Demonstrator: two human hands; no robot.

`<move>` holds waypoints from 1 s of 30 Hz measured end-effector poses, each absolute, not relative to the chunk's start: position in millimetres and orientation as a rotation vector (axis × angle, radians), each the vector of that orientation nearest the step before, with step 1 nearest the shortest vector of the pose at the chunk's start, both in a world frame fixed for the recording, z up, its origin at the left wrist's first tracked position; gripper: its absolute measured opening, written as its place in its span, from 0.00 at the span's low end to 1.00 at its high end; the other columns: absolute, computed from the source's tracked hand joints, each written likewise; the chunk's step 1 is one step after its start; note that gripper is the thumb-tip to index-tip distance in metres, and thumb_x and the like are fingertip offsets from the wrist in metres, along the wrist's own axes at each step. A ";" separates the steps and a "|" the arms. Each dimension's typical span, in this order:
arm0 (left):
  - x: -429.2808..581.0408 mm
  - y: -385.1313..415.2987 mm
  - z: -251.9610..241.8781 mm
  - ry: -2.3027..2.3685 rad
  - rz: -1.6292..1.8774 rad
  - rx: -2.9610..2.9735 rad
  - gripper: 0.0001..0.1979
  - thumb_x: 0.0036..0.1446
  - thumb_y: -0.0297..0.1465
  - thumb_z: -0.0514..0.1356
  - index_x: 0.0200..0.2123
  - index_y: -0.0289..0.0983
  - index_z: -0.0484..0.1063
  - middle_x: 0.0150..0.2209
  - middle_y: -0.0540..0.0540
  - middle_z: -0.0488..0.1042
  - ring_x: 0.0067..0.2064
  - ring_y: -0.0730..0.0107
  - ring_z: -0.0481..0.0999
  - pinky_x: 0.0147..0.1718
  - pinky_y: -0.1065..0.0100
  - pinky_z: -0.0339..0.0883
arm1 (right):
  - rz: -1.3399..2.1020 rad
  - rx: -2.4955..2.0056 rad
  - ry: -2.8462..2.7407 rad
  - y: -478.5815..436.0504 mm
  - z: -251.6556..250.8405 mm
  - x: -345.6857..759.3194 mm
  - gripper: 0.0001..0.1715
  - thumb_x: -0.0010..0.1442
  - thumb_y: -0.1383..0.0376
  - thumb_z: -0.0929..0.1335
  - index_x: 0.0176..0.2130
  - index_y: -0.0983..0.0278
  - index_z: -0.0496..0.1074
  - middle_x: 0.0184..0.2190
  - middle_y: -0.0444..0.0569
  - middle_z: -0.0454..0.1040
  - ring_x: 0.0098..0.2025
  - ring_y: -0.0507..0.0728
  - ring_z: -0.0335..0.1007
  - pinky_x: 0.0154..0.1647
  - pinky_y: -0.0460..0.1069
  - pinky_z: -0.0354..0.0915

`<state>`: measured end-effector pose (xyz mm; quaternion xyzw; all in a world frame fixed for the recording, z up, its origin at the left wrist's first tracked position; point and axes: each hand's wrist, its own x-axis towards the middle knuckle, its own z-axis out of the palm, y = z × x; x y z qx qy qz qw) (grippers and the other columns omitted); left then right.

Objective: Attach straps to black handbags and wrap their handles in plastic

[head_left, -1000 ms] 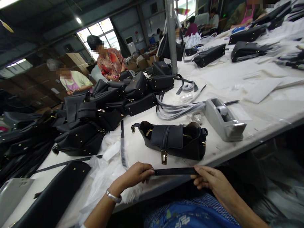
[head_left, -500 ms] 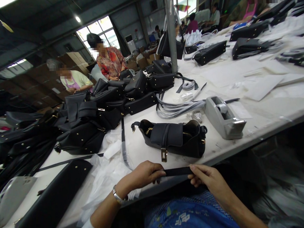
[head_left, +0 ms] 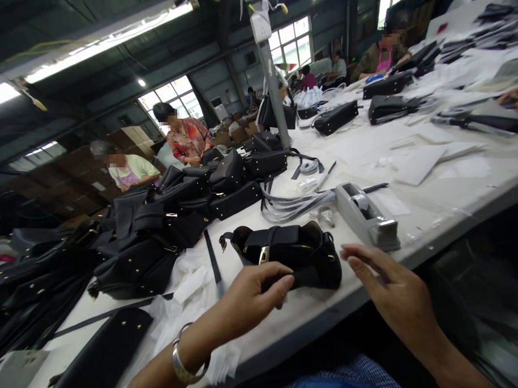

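Note:
A small black handbag [head_left: 303, 254] with a gold clasp lies on the white table [head_left: 438, 205] just ahead of me. My left hand [head_left: 254, 296], with a bracelet on its wrist, rests against the bag's near side, fingers curled in a pinch. A thin black strap [head_left: 212, 260] runs from the table down behind that hand, and its end seems held there. My right hand [head_left: 390, 291] hovers by the bag's right end with fingers stretched apart and nothing in it.
A grey tape dispenser [head_left: 365, 216] stands right of the bag, a bundle of grey straps [head_left: 293, 204] behind it. A heap of black bags [head_left: 158, 220] fills the left, with a black panel [head_left: 99, 358] and white wrapping [head_left: 181, 293] nearer. Two people [head_left: 186, 134] work beyond; a pole [head_left: 274, 86] rises mid-table.
Both hands rose from the table edge towards the bag. My right hand let go of the strap and spread; the left moved onto the bag's near side. The view tilted up.

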<state>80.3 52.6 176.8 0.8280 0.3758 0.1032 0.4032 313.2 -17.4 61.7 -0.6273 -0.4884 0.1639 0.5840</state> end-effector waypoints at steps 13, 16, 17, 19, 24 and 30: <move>156.7 114.6 208.4 0.896 0.049 2.437 0.18 0.62 0.40 0.59 0.28 0.33 0.77 0.24 0.49 0.75 0.27 0.72 0.71 0.26 0.73 0.59 | 0.483 -1.201 -1.153 34.8 55.2 308.2 0.19 0.60 0.56 0.72 0.49 0.59 0.78 0.50 0.51 0.78 0.55 0.61 0.72 0.60 0.56 0.65; 168.9 119.2 209.0 0.961 -0.074 2.489 0.19 0.60 0.42 0.59 0.28 0.33 0.78 0.20 0.50 0.74 0.24 0.72 0.70 0.23 0.73 0.56 | 0.443 -1.188 -1.099 35.4 53.6 304.4 0.16 0.58 0.56 0.74 0.46 0.59 0.79 0.45 0.50 0.79 0.50 0.61 0.74 0.56 0.56 0.68; 172.2 120.2 210.1 0.976 -0.125 2.515 0.19 0.60 0.42 0.59 0.27 0.33 0.77 0.20 0.50 0.73 0.23 0.72 0.69 0.22 0.73 0.55 | 0.423 -1.186 -1.084 35.5 53.0 302.9 0.16 0.58 0.56 0.74 0.45 0.59 0.79 0.44 0.50 0.79 0.49 0.61 0.74 0.55 0.56 0.68; 178.2 121.2 213.0 0.992 -0.236 2.580 0.19 0.59 0.42 0.58 0.26 0.33 0.77 0.18 0.51 0.72 0.22 0.73 0.68 0.21 0.72 0.53 | 0.394 -1.187 -1.064 35.7 51.8 299.6 0.16 0.57 0.57 0.75 0.44 0.59 0.80 0.43 0.50 0.78 0.48 0.62 0.74 0.54 0.56 0.68; 196.2 115.1 220.2 0.989 -0.472 2.892 0.18 0.57 0.42 0.57 0.27 0.35 0.79 0.19 0.50 0.72 0.22 0.72 0.66 0.21 0.70 0.50 | 0.339 -1.186 -1.057 35.4 48.9 292.6 0.15 0.58 0.61 0.75 0.46 0.57 0.79 0.41 0.49 0.78 0.46 0.62 0.74 0.51 0.56 0.69; 217.2 99.7 225.5 1.017 -0.617 3.141 0.14 0.55 0.37 0.57 0.30 0.37 0.82 0.27 0.43 0.79 0.29 0.64 0.74 0.25 0.68 0.57 | 0.304 -1.174 -1.046 39.2 42.6 290.6 0.18 0.57 0.62 0.75 0.48 0.57 0.79 0.46 0.51 0.78 0.52 0.65 0.72 0.57 0.60 0.66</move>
